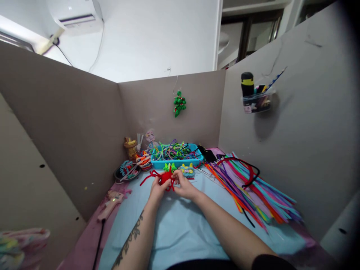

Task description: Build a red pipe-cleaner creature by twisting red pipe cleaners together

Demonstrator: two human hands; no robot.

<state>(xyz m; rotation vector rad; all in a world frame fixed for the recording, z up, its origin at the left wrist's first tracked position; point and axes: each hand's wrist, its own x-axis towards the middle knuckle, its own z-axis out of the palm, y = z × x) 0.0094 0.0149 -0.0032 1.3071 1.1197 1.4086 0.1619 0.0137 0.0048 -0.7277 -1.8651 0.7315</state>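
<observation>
Between my two hands, above the light blue cloth [180, 221], is a red pipe-cleaner figure [165, 177] with a rounded middle and several red strands sticking out. My left hand [158, 187] is closed around its left side, thumb on the front. At its right side, my right hand [183, 185] pinches the red strands with bent fingers; the exact grip is partly hidden. Just behind the hands sit a green pipe-cleaner piece [169, 167] and a blue-and-yellow one [187, 170].
A blue tray [161, 164] of tangled pipe cleaners stands behind. Loose colored pipe cleaners [253, 191] spread across the right side. At left are a dark bowl [128, 176], an orange-and-white woven piece [143, 161] and a corded glue gun [111, 205]. Grey panels [171, 127] enclose the table.
</observation>
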